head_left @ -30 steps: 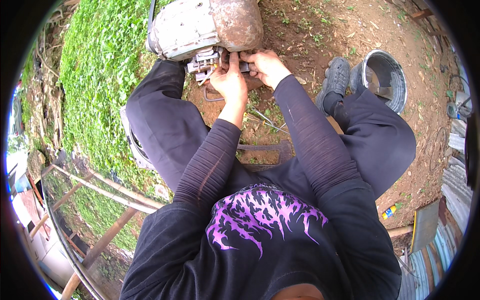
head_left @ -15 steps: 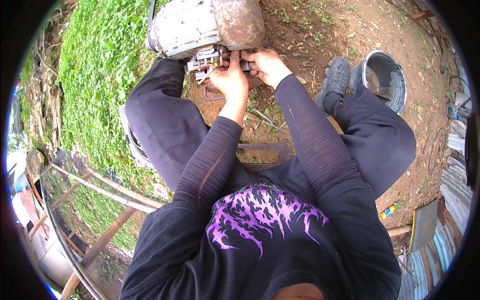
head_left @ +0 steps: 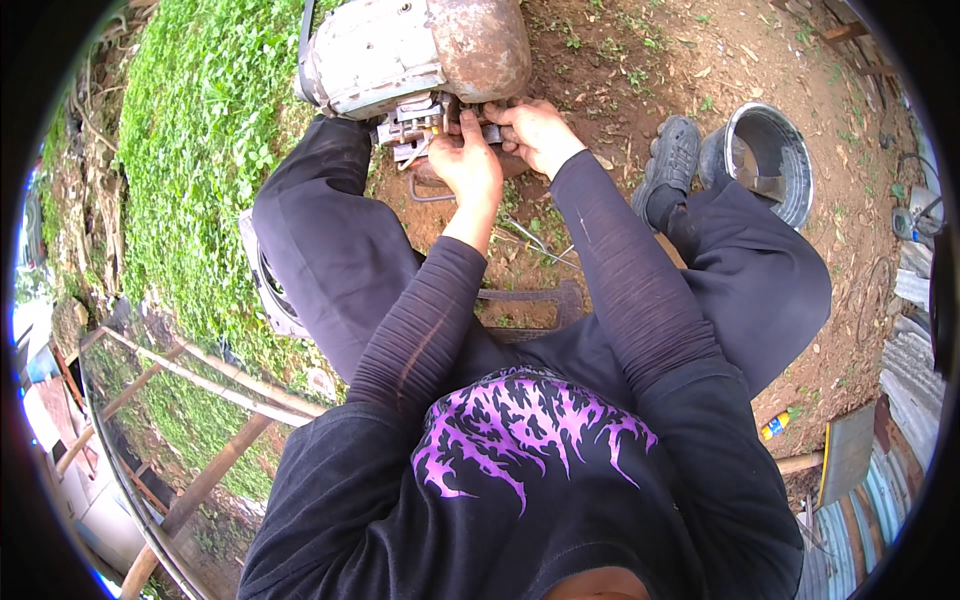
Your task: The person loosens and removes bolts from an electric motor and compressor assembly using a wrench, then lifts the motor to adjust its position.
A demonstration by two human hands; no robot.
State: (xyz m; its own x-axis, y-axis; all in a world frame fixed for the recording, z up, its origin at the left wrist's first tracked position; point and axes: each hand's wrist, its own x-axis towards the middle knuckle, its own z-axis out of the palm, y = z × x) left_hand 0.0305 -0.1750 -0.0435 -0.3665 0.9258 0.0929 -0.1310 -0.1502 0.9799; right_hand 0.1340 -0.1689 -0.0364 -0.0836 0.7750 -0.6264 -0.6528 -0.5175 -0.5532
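Nearest us lie loose metal rods (head_left: pixel 535 240) on the dirt between our knees; beyond, our left hand (head_left: pixel 470 160) presses flat, fingers closed, on the small metal assembly (head_left: pixel 415 125); our right hand (head_left: pixel 535 130) pinches a part beside it; we should steady the rusty engine (head_left: pixel 420 50) at the far centre and work slowly.

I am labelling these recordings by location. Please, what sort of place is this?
Most likely an outdoor yard or garden work spot. The person sits over bare dirt ground beside a grass patch, both hands on a rusty machine. A metal bucket and corrugated metal sheets lie nearby.
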